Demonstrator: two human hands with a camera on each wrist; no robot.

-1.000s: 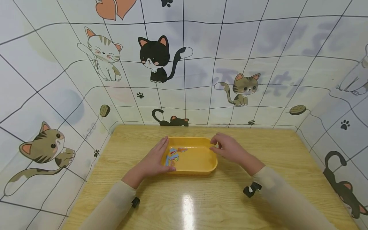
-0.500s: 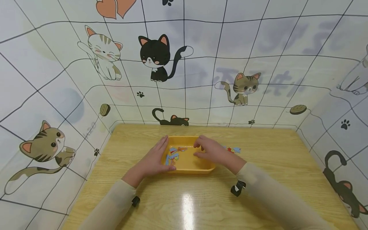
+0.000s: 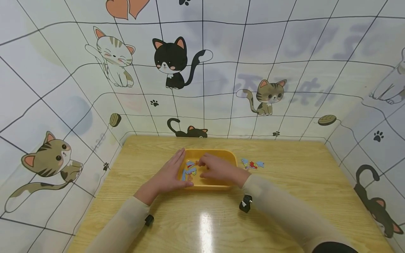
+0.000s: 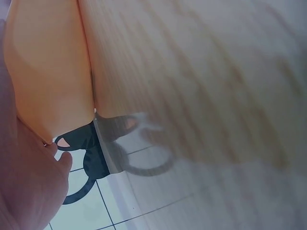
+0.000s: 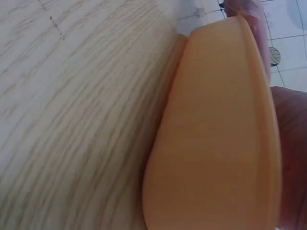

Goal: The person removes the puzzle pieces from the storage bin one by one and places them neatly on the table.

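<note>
A yellow plastic tray (image 3: 221,152) sits on the wooden table. At its left end lie several small flat pieces (image 3: 191,171), light blue, red and orange, shaped like jigsaw pieces. My left hand (image 3: 167,175) rests against the tray's left side, fingers straight along the wall and thumb over the front rim. Inside the tray, my right hand (image 3: 218,170) reaches left with bent fingers, thumb and index apart. Its fingertips are right beside an orange piece (image 3: 197,163), partly hidden. The left wrist view shows the tray's outer wall (image 4: 53,67); the right wrist view shows its near side (image 5: 216,129).
Right of the tray, a small group of blue, red and yellow pieces (image 3: 252,164) lies on the wooden table (image 3: 284,196). A cat-patterned wall covering (image 3: 221,88) encloses the table at the back and both sides.
My right hand has moved left from the tray's right rim to the pieces at the left. The group of pieces right of the tray has come into view. My left hand stays put.
</note>
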